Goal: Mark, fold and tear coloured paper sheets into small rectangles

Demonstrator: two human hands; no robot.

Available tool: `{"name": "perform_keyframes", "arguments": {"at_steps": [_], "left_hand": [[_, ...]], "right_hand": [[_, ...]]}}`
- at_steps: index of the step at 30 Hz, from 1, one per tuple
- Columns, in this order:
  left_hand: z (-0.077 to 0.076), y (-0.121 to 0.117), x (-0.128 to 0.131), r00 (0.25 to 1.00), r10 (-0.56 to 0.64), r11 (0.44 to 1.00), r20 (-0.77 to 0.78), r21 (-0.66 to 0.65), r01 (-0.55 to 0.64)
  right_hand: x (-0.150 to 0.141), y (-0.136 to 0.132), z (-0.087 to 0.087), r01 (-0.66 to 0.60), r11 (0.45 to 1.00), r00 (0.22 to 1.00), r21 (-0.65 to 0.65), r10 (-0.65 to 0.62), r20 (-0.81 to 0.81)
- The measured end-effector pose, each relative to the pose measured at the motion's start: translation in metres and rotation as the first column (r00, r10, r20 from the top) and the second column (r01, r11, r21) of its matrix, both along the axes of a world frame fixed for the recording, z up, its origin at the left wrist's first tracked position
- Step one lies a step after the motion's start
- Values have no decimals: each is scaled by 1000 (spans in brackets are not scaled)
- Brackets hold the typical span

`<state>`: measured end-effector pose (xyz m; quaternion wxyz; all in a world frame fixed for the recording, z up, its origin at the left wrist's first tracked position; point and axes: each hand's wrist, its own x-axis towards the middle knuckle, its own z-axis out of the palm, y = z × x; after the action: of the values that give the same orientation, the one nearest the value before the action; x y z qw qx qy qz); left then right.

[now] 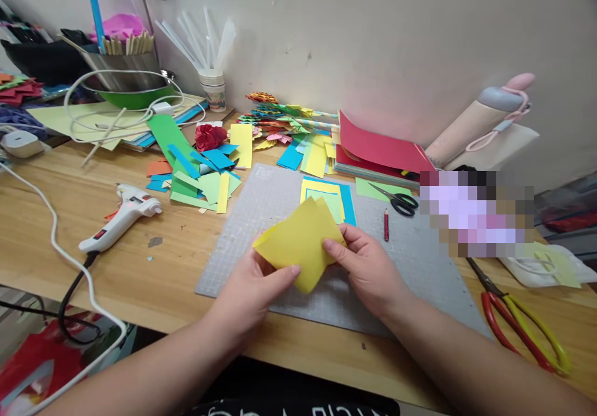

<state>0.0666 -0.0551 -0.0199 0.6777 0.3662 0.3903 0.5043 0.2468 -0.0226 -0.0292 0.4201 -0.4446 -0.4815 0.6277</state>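
Note:
Between my two hands is a piece of yellow paper (298, 239), bent or folded over and held above a grey cutting mat (242, 217). My left hand (261, 279) grips its lower left side, thumb on top and the other fingers behind it. At the right edge my right hand (361, 263) pinches the paper between thumb and fingers. Just beyond the paper lie stacked blue, yellow and light green paper pieces (347, 195). A short dark red pencil (386, 225) and black-handled scissors (403, 203) rest on the mat's right side.
To the left lies a white glue gun (119, 217) with its cord, near green and blue paper scraps (205, 176). Red paper (382, 148) tops a stack at the back. Larger red-and-yellow-handled scissors (522, 329) lie right. A paper cup (214, 89) holds clear sticks.

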Motion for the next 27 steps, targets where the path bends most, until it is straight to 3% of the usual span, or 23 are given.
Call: {"name": "perform_keyframes", "arguments": {"at_steps": [2, 4, 7, 9, 12, 15, 17, 20, 23, 25, 27], "left_hand": [[0, 2, -8, 984, 59, 997, -170, 68, -48], [0, 6, -17, 906, 106, 984, -409, 172, -37], [-1, 8, -29, 672, 42, 965, -740, 204, 165], [-4, 5, -33, 532, 103, 930, -841, 271, 247], [-10, -4, -34, 397, 275, 779, -875, 445, 441], [-14, -10, -32, 317, 386, 584, -866, 495, 644], [-17, -12, -30, 281, 455, 524, -845, 509, 683], [-21, -13, -29, 234, 503, 513, -832, 505, 694], [-24, -13, -30, 209, 513, 503, -833, 489, 713], [-25, -14, -30, 203, 524, 492, -827, 489, 721], [-24, -14, -29, 203, 533, 482, -822, 492, 725]], "right_hand": [[10, 8, 3, -44, 999, 993, -6, 44, 110], [20, 16, 6, -161, 986, 968, -45, 167, 187], [30, 24, 9, -341, 933, 903, -117, 360, 233], [32, 27, 8, -381, 922, 852, -74, 381, 359], [32, 31, 4, -398, 903, 727, 163, 201, 657], [27, 33, -2, -462, 824, 651, 328, 63, 757], [24, 32, -4, -474, 789, 640, 392, 3, 768], [21, 29, -4, -433, 761, 592, 483, -164, 789], [22, 25, 1, -330, 821, 516, 467, -257, 817], [24, 23, 4, -232, 910, 490, 342, -195, 850], [26, 22, 4, -168, 966, 531, 197, -80, 843]]}}
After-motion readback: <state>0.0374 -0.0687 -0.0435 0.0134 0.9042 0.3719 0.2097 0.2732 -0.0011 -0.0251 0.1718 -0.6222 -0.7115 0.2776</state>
